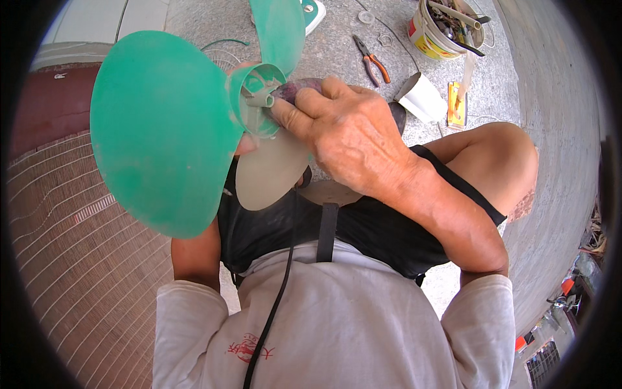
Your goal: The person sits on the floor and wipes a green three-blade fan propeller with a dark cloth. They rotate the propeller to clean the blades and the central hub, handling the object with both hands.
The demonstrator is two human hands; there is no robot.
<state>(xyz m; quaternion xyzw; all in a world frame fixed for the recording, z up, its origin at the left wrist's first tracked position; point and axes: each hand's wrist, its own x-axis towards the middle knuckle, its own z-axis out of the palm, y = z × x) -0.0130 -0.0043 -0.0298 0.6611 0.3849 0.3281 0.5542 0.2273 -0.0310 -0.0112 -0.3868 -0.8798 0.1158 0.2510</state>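
Observation:
A green plastic fan blade (160,131) with three wings is held up over my lap. Its hub (260,99) faces me, with a short central sleeve and greyish dust inside. One wing, lowest in view, looks grey. My left hand (247,145) grips the fan blade around the hub from behind; only some fingers show, the rest hidden by the plastic. My right hand (350,131) holds a bunched dark purple cloth (299,89) against the hub's right rim, its fingertips close to the central sleeve.
Combination pliers (371,61) with orange-and-black handles lie on the stone floor. Beyond stands a bucket (420,36) of tools and scraps. Nearby are a white cup-like container (422,99), a yellow packet (457,107) and a pale ring (366,17). A slatted mat (87,253) lies left.

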